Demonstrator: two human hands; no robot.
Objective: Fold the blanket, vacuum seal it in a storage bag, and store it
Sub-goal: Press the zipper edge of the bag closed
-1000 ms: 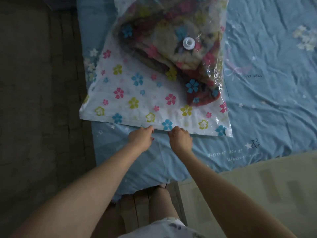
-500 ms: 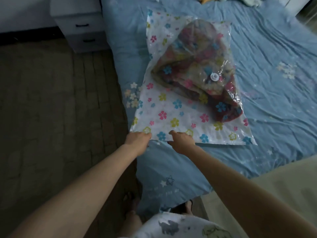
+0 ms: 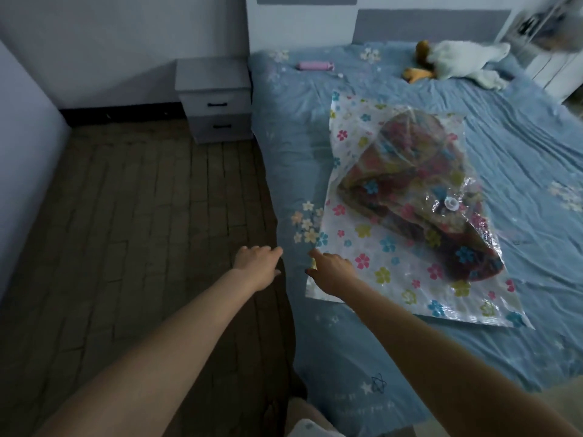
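Head view: right hand fingers lie on the near-left corner of the storage bag, forefinger stretched along the bag's left edge; whether the thumb pinches the plastic underneath I cannot tell. Left hand is off the bag, over the bed's edge just beside that corner, fingers straight and loosely together, holding nothing.

Bag lies flat on the bed, toward its left side. Folded blanket sits inside, bunched toward the far-right half, with the round valve on top of it. The near strip of the bag is flat plastic with nothing in it.

Handling, my read: thin slick film, floppy, no stiffness of its own; the blanket is soft and gives the only bulk. Probably light but awkward, and it will sag if lifted by one corner. Better to grip two corners or the near edge, away from the valve.

Long axis runs from the near edge toward the headboard, skewed a bit left. Near short edge looks like the mouth; can't confirm it's sealed.
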